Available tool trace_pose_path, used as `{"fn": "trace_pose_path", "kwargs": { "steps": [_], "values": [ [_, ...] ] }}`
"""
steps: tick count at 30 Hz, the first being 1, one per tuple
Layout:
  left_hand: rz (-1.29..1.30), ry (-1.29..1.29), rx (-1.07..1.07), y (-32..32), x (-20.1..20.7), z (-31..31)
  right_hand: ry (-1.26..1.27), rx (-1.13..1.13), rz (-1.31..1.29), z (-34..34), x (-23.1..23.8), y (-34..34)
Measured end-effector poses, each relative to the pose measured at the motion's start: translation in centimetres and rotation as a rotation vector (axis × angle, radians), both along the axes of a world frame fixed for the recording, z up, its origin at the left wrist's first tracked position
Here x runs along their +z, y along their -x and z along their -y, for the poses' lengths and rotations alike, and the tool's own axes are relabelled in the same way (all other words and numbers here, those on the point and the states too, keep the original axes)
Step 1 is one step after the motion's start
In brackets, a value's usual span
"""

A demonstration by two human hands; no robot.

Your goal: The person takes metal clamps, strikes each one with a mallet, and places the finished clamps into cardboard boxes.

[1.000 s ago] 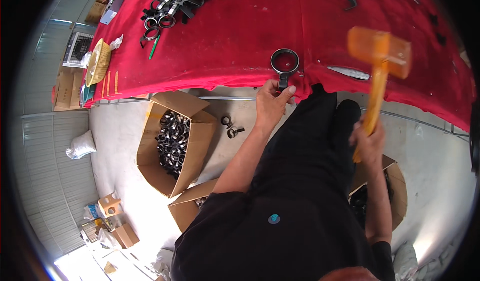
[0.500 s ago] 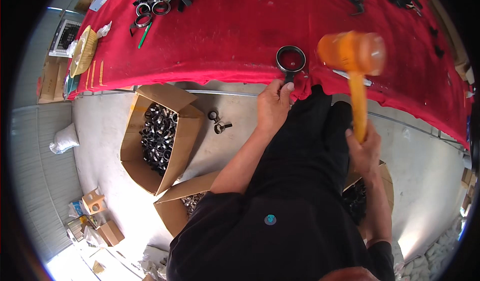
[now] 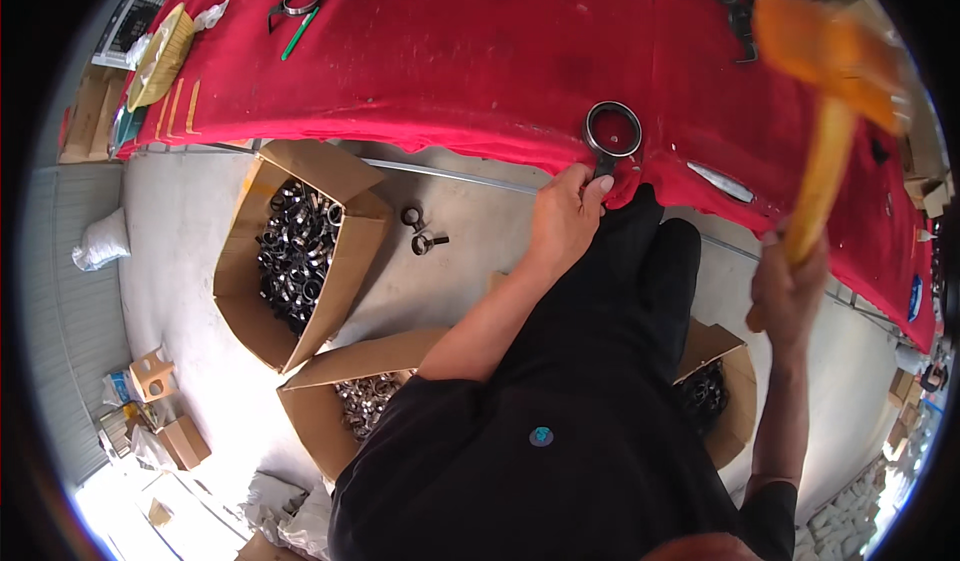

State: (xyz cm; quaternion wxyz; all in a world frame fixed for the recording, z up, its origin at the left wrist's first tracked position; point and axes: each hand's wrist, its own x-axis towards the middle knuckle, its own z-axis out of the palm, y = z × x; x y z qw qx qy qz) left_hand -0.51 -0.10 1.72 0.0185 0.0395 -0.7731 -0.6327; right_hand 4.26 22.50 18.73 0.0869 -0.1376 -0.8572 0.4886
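From my end, I see the left hand [image 3: 566, 219] at the near edge of the red-covered surface [image 3: 480, 71], thumb and fingers pinching the stem of a black ring-shaped part [image 3: 607, 155]; its ring reaches over the cloth, whether touching I can't tell. The right hand [image 3: 790, 286] has its fingers wrapped around the handle of an orange mallet [image 3: 824, 176], head blurred, well apart from the ring. An open cardboard box [image 3: 352, 251] of ring-shaped parts [image 3: 298, 251] stands on the floor [image 3: 470, 291].

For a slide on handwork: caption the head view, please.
Left hand holds a black ring by its stem against red cloth; right hand grips an orange mallet.
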Motion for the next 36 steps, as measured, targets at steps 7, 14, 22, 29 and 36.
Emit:
{"fn": "trace_pose_path", "kwargs": {
  "steps": [7,14,22,29,36],
  "values": [
    [-0.055,0.015,0.001,0.5,-0.4,-1.6,-0.680,0.535,-0.154,-1.9,-3.8,1.4],
    [-0.024,0.016,0.039,-0.2,-1.5,-0.1,-0.664,0.298,-0.130,2.0,6.1,7.3],
    [0.031,0.038,-0.043,-0.2,0.1,-1.0,-0.573,0.477,0.368,-0.2,0.0,6.9],
    [0.035,-0.049,0.016,-0.4,0.5,-0.1,-0.260,0.228,0.403,1.7,5.1,6.1],
    [0.063,-0.082,0.000,0.1,0.3,-0.6,-0.481,0.445,0.379,-2.0,-2.0,4.6]
  ]
}}
